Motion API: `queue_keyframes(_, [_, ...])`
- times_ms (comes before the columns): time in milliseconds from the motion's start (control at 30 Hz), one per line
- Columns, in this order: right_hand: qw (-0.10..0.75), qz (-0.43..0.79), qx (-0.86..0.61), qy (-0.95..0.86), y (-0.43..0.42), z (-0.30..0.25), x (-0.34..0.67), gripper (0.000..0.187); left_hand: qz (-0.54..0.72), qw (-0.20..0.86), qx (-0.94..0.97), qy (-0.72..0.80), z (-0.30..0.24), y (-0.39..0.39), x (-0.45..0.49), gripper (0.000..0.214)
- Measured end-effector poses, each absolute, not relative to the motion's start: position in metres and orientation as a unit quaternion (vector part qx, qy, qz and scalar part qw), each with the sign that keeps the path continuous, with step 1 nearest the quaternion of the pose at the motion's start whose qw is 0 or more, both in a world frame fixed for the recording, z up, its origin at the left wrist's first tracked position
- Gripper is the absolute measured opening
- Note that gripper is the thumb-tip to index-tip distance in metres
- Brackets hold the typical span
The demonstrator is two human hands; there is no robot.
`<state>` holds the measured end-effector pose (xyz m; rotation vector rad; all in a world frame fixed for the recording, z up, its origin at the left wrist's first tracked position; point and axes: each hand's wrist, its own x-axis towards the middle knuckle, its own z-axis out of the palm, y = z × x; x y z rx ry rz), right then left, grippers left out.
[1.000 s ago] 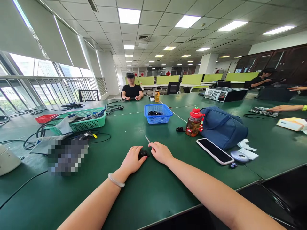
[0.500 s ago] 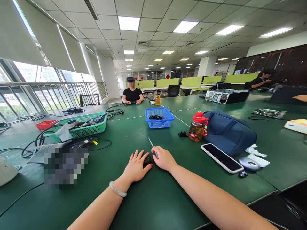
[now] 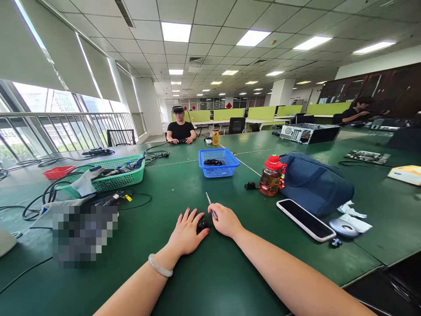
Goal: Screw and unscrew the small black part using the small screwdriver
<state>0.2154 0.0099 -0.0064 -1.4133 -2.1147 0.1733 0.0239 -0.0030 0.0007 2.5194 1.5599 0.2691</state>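
Note:
My left hand [image 3: 187, 233] lies palm-down on the green table [image 3: 217, 281], fingers spread, a pale bangle at its wrist. Between its thumb and forefinger it holds a small black object [image 3: 201, 224] against the tabletop; its kind is partly hidden. Just to the right, my right hand [image 3: 226, 220] is closed around a slim screwdriver [image 3: 209, 200]. The shaft points away from me and does not touch the black object.
Ahead stands a blue basket [image 3: 219, 171] with black items inside. To the right are a red-lidded bottle [image 3: 269, 177], a navy bag [image 3: 317, 184] and a phone [image 3: 305, 220]. A green basket [image 3: 131, 177] with cables stands left. Across the table sits a person [image 3: 180, 129].
The screwdriver in my right hand has shifted slightly to the right and turned a little. My left hand stays on the black object. The camera view has moved slightly.

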Motion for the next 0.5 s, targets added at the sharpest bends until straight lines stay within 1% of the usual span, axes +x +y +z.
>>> queue_keyframes(267, [0.342, 0.111, -0.511, -0.780, 0.0114, -0.0065, 0.2172, 0.020, 0.092, 0.087, 0.843, 0.522, -0.0006, -0.0010, 0.0235, 0.066])
queue_keyframes(400, [0.394, 0.151, -0.478, -0.770, 0.0127, -0.0076, 0.2173, 0.016, 0.099, 0.100, 0.843, 0.519, 0.0004, 0.0001, 0.0209, 0.065])
queue_keyframes(500, [0.432, 0.192, -0.465, -0.748, 0.0130, -0.0060, 0.2171, 0.011, 0.122, 0.123, 0.843, 0.510, 0.0008, 0.0025, 0.0175, 0.061])
